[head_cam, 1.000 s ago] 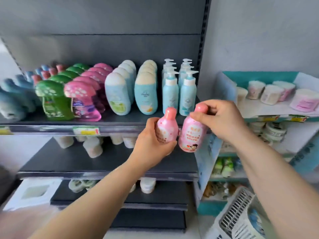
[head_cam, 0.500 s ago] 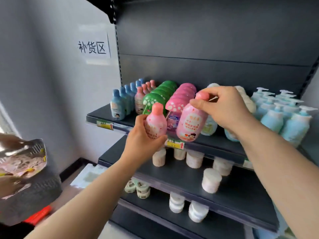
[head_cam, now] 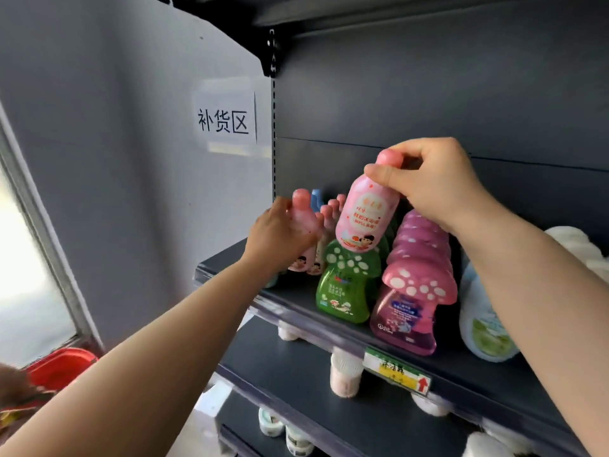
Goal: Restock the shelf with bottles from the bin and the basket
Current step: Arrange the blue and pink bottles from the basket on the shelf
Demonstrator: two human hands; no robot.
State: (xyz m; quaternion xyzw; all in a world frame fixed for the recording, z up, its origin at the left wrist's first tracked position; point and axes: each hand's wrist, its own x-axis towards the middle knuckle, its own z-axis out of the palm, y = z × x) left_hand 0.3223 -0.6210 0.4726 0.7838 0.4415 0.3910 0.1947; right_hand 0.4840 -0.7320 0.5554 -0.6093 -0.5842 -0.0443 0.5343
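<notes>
My left hand grips a small pink bottle at the left end of the dark shelf, beside a row of like pink bottles. My right hand holds a second pink bottle by its cap, in the air above the green mushroom-shaped bottles. The bottom of the left bottle is hidden behind my hand, so I cannot tell whether it stands on the shelf.
Pink mushroom bottles and a white-blue bottle stand right of the green ones. A blue bottle shows at the back. Lower shelves hold small white jars. A red bin sits low left. A paper sign hangs on the wall.
Both hands have carried the pink bottles up and left to the shelf's left end. The left bottle now sits among the pink row; the right one hangs above the green bottles.
</notes>
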